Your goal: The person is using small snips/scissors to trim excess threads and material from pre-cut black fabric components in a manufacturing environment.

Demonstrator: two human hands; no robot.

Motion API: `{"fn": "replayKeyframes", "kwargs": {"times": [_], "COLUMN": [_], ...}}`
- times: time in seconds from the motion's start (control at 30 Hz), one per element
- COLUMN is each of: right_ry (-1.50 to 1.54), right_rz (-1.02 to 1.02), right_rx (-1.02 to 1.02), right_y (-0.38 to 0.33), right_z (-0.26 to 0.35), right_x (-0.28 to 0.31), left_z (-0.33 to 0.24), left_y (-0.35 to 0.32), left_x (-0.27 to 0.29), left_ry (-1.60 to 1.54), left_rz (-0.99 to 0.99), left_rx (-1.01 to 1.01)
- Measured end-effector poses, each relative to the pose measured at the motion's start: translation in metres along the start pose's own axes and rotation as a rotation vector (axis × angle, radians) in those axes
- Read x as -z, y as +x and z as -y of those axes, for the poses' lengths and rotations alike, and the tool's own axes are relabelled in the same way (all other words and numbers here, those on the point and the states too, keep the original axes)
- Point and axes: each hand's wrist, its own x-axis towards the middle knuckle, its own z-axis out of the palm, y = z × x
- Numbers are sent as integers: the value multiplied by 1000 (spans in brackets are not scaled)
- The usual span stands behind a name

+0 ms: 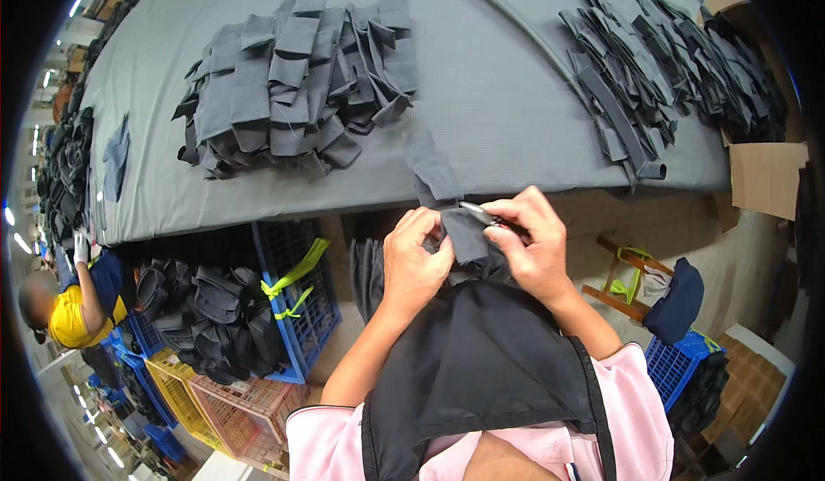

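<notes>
In front of my chest, at the table's near edge, my left hand (414, 257) pinches a dark grey fabric strip (467, 238) between thumb and fingers. My right hand (534, 245) is closed on a small pair of thread snips (478, 214), whose silver tip points left and touches or nearly touches the strip's upper edge. Just beyond the tip, another grey fabric piece (435, 174) lies over the table edge; whether it is joined to the held strip I cannot tell. A black apron (481, 352) covers my lap.
On the grey-covered table (490, 120) lie a heap of grey fabric pieces (258, 77) and a stack of strips (627, 94). A blue crate (301, 309) and dark bundles (210, 309) stand below left. At right are a wooden stool (632, 283) and cardboard (765, 176). A co-worker (82, 309) is far left.
</notes>
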Motion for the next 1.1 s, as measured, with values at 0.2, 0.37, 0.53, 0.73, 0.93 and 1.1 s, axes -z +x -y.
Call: {"fn": "replayKeyframes", "kwargs": {"times": [0.2,0.37,0.53,0.73,0.93,1.1], "right_ry": [492,291,-143,-357,-348,-225], "right_rz": [108,79,132,296,516,587], "right_rx": [-327,-200,-17,35,77,19], "right_y": [-6,-5,-12,-5,11,18], "right_z": [-12,-12,-2,5,2,-12], "right_x": [9,4,16,29,40,37], "left_z": [4,13,20,20,3,9], "left_y": [5,13,10,8,9,9], "left_x": [1,-3,0,-1,5,8], "left_ry": [-398,-659,-516,-375,-161,-230], "left_rz": [33,-18,-37,-54,36,53], "left_rx": [367,475,439,359,346,320]}}
